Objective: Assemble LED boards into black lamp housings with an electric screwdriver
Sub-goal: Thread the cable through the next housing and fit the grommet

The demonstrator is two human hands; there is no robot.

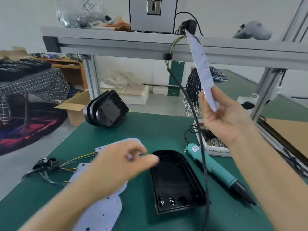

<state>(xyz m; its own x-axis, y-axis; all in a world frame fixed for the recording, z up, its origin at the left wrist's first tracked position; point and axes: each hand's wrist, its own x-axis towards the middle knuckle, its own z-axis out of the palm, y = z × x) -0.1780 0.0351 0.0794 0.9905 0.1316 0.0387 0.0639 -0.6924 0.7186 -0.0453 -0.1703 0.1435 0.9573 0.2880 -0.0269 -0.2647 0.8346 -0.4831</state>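
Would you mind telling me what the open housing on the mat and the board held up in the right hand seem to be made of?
Housing: probably moulded black plastic, semi-gloss, with highlights along its rim. Board: a thin, stiff, matt white sheet, possibly coated metal or laminate; the look leaves it open.

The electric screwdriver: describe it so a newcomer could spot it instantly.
Start at the green mat and find the open black lamp housing lying flat near its middle. Just right of it lies the electric screwdriver, untouched, beside the screw box. It is the only teal tool, with a dark tip.
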